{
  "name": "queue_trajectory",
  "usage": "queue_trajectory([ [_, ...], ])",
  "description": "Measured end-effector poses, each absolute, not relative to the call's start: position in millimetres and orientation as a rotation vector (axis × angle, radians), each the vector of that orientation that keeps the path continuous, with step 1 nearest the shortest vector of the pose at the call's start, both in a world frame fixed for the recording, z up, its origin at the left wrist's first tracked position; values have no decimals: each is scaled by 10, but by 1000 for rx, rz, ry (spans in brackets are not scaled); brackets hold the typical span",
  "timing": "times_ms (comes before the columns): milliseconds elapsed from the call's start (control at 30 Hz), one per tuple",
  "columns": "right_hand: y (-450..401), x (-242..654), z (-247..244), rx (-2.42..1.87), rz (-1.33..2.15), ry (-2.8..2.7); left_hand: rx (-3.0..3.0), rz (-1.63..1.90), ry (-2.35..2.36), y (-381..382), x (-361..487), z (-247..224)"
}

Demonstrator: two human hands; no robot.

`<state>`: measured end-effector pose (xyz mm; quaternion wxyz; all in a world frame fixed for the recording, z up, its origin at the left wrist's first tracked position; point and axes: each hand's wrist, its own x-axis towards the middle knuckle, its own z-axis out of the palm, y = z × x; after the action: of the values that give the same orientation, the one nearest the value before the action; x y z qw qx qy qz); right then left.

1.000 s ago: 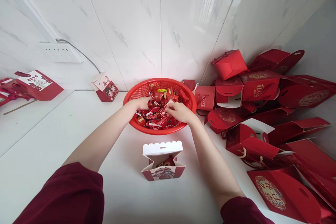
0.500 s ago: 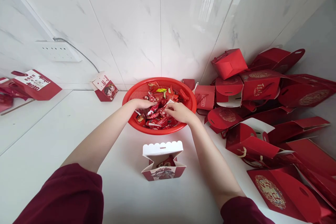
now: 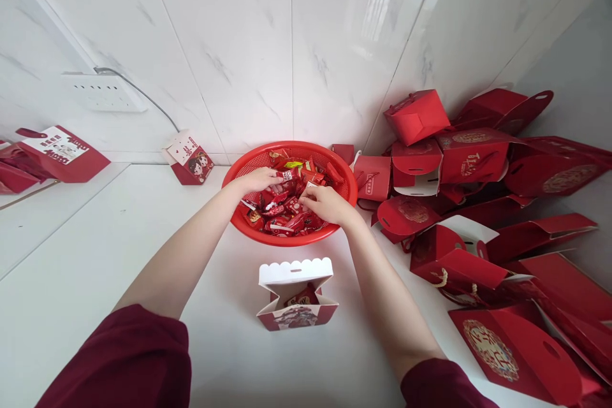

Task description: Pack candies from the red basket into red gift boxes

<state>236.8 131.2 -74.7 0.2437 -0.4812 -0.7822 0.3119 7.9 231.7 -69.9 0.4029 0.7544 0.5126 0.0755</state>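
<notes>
The left hand (image 3: 261,180) pinches a red packet (image 3: 287,176) in the basket (image 3: 287,241), so one seems picked. I can't tell the right hand's (image 3: 329,204) grip.

In the red plastic basket (image 3: 291,241), wrapped sweets (image 3: 289,209) partly hide the fingers of the left hand (image 3: 261,180) and cover most of the floor. Nearer the wearer than the basket, the front wall of the open favor box (image 3: 297,318) hides part of a packet (image 3: 305,296). Far left of the basket, the red packaging (image 3: 13,177) is cut off; to its right, gift boxes (image 3: 557,169) overlap, some cropped.
</notes>
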Motion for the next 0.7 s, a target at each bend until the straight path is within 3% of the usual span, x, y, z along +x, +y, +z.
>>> queue_trajectory([
  [433, 1329, 2423, -771, -1281, 932, -1826, 2106, 378, 1116, 1984, 129, -404],
  [700, 1008, 2398, -411, -778, 1102, -1607, 2402, 534, 1082, 1122, 339, 99],
])
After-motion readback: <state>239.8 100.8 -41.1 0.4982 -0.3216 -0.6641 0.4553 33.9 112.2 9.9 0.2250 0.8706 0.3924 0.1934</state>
